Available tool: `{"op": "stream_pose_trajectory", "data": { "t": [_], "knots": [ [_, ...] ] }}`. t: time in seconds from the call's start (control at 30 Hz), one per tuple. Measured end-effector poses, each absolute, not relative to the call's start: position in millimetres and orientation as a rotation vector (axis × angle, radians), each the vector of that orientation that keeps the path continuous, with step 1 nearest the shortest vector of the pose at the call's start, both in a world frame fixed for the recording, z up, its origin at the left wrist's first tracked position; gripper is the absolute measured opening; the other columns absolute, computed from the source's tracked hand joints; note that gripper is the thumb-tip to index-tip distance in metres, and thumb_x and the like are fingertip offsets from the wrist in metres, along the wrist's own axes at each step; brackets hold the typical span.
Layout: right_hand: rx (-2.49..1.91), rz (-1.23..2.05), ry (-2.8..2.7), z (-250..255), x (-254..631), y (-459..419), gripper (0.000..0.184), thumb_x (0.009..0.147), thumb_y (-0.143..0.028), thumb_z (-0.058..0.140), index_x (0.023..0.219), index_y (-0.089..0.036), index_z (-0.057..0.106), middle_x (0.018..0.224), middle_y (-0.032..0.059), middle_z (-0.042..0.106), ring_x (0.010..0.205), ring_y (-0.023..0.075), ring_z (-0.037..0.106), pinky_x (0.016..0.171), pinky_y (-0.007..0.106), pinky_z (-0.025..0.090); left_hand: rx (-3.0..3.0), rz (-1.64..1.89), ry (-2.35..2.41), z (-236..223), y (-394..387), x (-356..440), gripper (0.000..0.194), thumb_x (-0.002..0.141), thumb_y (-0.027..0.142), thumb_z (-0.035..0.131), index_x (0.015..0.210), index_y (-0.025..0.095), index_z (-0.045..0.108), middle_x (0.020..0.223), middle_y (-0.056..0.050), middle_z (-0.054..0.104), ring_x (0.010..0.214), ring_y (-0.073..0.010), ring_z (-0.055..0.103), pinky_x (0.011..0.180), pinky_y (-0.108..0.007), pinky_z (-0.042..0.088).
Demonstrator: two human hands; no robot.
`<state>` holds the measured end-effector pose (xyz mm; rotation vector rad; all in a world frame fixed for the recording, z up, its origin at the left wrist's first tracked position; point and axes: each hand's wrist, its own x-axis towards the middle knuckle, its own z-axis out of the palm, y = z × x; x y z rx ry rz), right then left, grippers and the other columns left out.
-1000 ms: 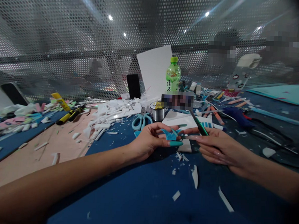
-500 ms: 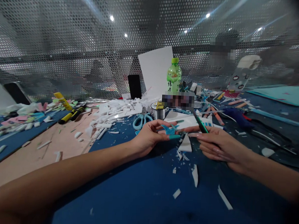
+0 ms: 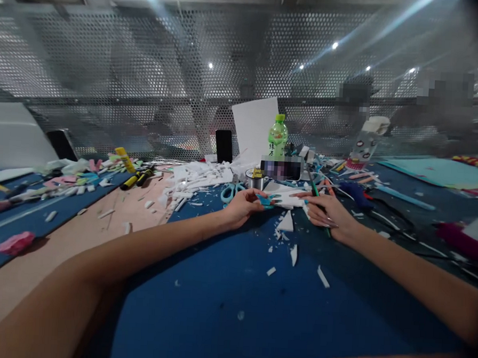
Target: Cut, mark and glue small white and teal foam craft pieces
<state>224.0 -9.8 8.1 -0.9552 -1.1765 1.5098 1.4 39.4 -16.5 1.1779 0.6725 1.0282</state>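
Blue piece point(image 3: 265, 201), one: pinched in the left hand point(image 3: 244, 207), above the tabletop point(image 3: 200, 305), left of the right hand point(image 3: 328, 213). Green pen-like tool point(image 3: 315, 190), one: gripped by the right hand, long axis slanting forward-left, apart from the piece.

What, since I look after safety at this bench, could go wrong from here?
The slim dark-and-green tool in the right hand could scratch the nearby left hand if its end is sharp, which I can't tell.

The small bright-blue piece pinched in the left hand might slip and drop among the loose white scraps.

The light-blue-handled scissors lie just beyond the left hand, so a wider move might knock them.
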Motion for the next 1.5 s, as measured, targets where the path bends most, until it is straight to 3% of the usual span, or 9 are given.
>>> {"op": "stream_pose_trajectory", "data": {
  "t": [0.23, 0.73, 0.83, 0.93, 1.03, 1.1, 1.23, 1.4, 1.5],
  "knots": [
    [-0.996, 1.321, -1.178, -1, 218, -8, 0.016, 0.071, -0.026, 0.06, 0.081, -0.014, 0.057, 0.031, -0.0116, 0.033, 0.027, 0.0023, 0.019, 0.031, 0.016, 0.016, 1.315, 1.006, 0.722, -22, 38, 3, 0.031, 0.049, -0.002, 0.068, 0.073, 0.011, 0.055, 0.091, -0.006, 0.066, 0.071, -0.0121, 0.064, 0.064, -0.021, 0.049],
    [-1.071, 1.168, -1.088, -6, 212, -10, 0.017, 0.068, -0.028, 0.059, 0.079, -0.015, 0.055, 0.031, -0.0123, 0.032, 0.024, 0.0018, 0.021, 0.029, 0.016, 0.015, 1.91, 0.887, 0.897, -14, 29, 0, 0.033, 0.062, -0.009, 0.04, 0.083, 0.012, 0.056, 0.101, -0.009, 0.065, 0.095, -0.016, 0.062, 0.087, -0.033, 0.048],
    [-1.087, 1.18, -1.103, -8, 208, -12, 0.017, 0.07, -0.029, 0.058, 0.079, -0.015, 0.055, 0.031, -0.0121, 0.032, 0.024, 0.0018, 0.021, 0.029, 0.016, 0.014, 2.13, 0.934, 0.993, -6, 20, -7, 0.045, 0.066, -0.008, 0.036, 0.096, 0.016, 0.058, 0.106, -0.006, 0.062, 0.105, -0.0175, 0.054, 0.097, -0.041, 0.039],
    [-1.098, 1.207, -1.136, -10, 207, -13, 0.018, 0.073, -0.031, 0.057, 0.082, -0.015, 0.054, 0.032, -0.0118, 0.033, 0.024, 0.0023, 0.023, 0.029, 0.016, 0.014, 2.299, 1.011, 1.131, 3, 13, -17, 0.032, 0.074, 0.003, 0.044, 0.102, 0.014, 0.055, 0.117, -0.011, 0.05, 0.119, -0.0269, 0.036, 0.103, -0.049, 0.026],
    [-1.099, 1.224, -1.154, -10, 209, -13, 0.02, 0.077, -0.034, 0.055, 0.088, -0.016, 0.053, 0.035, -0.0116, 0.035, 0.025, 0.0027, 0.024, 0.028, 0.016, 0.016, 2.706, 0.798, 1.558, 9, 10, -22, 0.042, 0.075, 0.03, 0.06, 0.108, 0.005, 0.049, 0.113, -0.019, 0.047, 0.11, -0.0348, 0.039, 0.092, -0.05, 0.035],
    [-1.112, 1.222, -1.177, -9, 210, -14, 0.021, 0.079, -0.035, 0.054, 0.09, -0.017, 0.052, 0.036, -0.0117, 0.035, 0.025, 0.0031, 0.024, 0.028, 0.015, 0.017, 2.898, 0.516, 1.804, 7, 11, -22, 0.048, 0.078, 0.043, 0.057, 0.105, 0.004, 0.05, 0.105, -0.019, 0.05, 0.099, -0.034, 0.045, 0.082, -0.047, 0.041],
    [-1.119, 1.192, -1.236, -7, 210, -18, 0.024, 0.081, -0.036, 0.053, 0.095, -0.017, 0.051, 0.036, -0.0115, 0.036, 0.025, 0.004, 0.026, 0.028, 0.016, 0.018, 3.026, 0.31, 1.909, 1, 12, -19, 0.042, 0.086, 0.043, 0.045, 0.106, 0.006, 0.05, 0.103, -0.016, 0.052, 0.095, -0.0311, 0.047, 0.079, -0.043, 0.041],
    [-1.134, 1.185, -1.26, -6, 207, -23, 0.026, 0.081, -0.037, 0.053, 0.097, -0.017, 0.052, 0.035, -0.0116, 0.035, 0.026, 0.0042, 0.026, 0.028, 0.016, 0.02, 3.114, 0.254, 2.01, 11, 5, -17, 0.043, 0.083, 0.045, 0.05, 0.104, 0.007, 0.052, 0.108, -0.017, 0.051, 0.097, -0.0319, 0.048, 0.079, -0.041, 0.041],
    [-1.153, 1.144, -1.256, -6, 208, -21, 0.024, 0.081, -0.037, 0.053, 0.095, -0.017, 0.052, 0.036, -0.0114, 0.036, 0.026, 0.0041, 0.027, 0.028, 0.016, 0.02, 2.901, -0.025, 2.292, 21, 1, -18, 0.046, 0.079, 0.048, 0.056, 0.092, 0.004, 0.056, 0.088, -0.018, 0.057, 0.082, -0.0322, 0.055, 0.065, -0.039, 0.044]
  ]
}}
